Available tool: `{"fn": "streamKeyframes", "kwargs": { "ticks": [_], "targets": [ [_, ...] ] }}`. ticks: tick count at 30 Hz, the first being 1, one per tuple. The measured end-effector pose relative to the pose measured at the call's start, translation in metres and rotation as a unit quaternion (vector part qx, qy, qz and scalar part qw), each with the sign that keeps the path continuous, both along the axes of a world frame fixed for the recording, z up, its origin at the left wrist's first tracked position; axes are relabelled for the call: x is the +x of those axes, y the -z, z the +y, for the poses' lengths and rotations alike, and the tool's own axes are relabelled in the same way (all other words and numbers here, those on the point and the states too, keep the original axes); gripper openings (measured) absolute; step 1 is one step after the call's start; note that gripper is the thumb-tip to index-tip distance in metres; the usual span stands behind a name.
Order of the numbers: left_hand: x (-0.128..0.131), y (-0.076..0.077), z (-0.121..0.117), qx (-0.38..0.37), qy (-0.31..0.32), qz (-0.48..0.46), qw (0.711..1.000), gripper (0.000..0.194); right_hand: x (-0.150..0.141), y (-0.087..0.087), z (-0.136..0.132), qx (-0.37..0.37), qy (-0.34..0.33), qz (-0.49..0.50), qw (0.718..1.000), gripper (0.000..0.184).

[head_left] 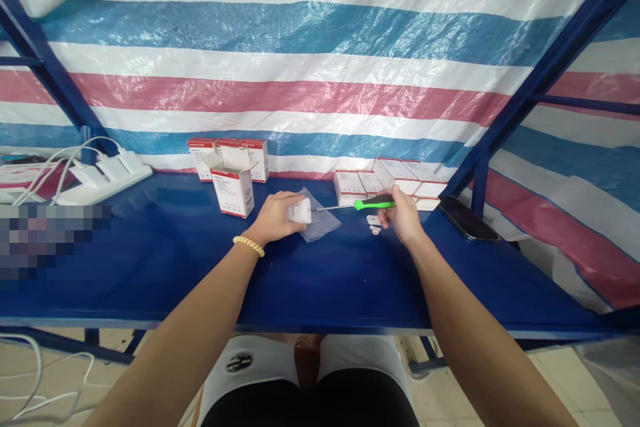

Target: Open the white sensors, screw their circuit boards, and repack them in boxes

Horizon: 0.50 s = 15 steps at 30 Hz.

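My left hand (277, 217) is closed around a small white detector (301, 211), holding it over a clear plastic bag (323, 220) on the blue table. In my right hand (403, 213) is a screwdriver (375, 202) with a green and black handle. Its thin shaft points left, and the tip meets the right side of the detector. Just below the screwdriver's handle lie a small white part (373, 219) and a tiny pale piece (375, 230). An open-topped detector box (233, 193) stands upright to the left of my left hand.
More red-and-white boxes (259, 160) stand behind the open one. Several boxes lie flat at the back right (400, 177), near a black phone (467, 219). At left, a white power strip (105, 177) holds plugs and cables. Blue frame bars and a striped tarp (300, 93) close off the back.
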<state>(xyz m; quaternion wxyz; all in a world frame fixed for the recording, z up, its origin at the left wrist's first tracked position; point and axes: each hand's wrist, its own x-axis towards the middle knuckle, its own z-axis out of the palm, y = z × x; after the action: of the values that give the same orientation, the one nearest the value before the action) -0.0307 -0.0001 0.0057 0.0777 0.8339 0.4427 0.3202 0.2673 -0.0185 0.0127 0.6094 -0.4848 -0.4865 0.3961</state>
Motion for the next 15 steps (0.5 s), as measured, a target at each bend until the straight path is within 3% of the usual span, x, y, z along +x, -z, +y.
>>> {"fn": "streamKeyframes", "kwargs": {
  "ticks": [3, 8, 11, 15],
  "targets": [
    [-0.0001, -0.0004, -0.0002, 0.0, 0.0, 0.005, 1.0, 0.069, -0.0002, -0.0001, 0.0003, 0.012, 0.024, -0.016, 1.0, 0.03],
    [0.001, 0.0, -0.0004, 0.0, -0.001, 0.008, 1.0, 0.07, 0.0006, -0.0013, 0.0004, 0.016, -0.031, 0.053, 0.998, 0.034],
    [0.001, 0.0006, 0.0001, 0.002, -0.003, 0.008, 1.0, 0.07, 0.0015, 0.0005, 0.0023, -0.016, 0.001, 0.015, 1.0, 0.031],
    [0.0004, 0.0011, 0.001, 0.002, -0.007, 0.009, 1.0, 0.069, 0.002, 0.002, 0.0033, 0.021, 0.002, -0.006, 1.0, 0.024]
  ]
}}
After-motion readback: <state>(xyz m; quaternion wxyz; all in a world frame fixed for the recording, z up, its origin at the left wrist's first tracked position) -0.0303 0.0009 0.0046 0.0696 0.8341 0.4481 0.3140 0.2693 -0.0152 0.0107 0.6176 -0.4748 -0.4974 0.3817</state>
